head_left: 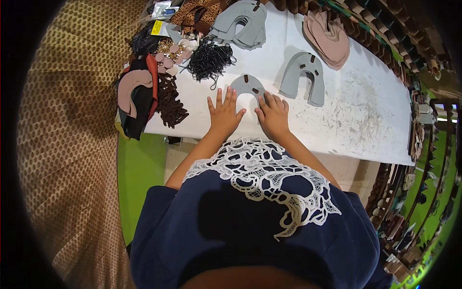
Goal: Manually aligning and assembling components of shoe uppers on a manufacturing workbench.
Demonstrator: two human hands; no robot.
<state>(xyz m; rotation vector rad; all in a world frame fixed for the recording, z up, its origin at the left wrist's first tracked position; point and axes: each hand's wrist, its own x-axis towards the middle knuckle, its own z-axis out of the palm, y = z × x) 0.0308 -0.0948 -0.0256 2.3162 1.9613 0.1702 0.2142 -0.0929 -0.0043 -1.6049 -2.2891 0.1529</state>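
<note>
A grey U-shaped piece (247,83) lies on the white tabletop in front of me, its curve pointing away. A dark brown tab sits at its top and a smaller dark tab to the right. My left hand (224,115) is open, palm down, fingers spread over the piece's left leg, which it hides. My right hand (275,114) rests on the right leg with fingers slightly bent and apart, holding nothing. To the right lies a stack of similar grey U-shaped pieces (289,79) with dark tabs on top.
Around the white table (346,130) lie more grey pieces (228,23), pink curved pieces (328,41), a heap of black beaded strands (209,59), dark brown strips (169,103) and pink discs (168,62). A patterned brown curtain (82,125) hangs left; racks (433,164) stand right.
</note>
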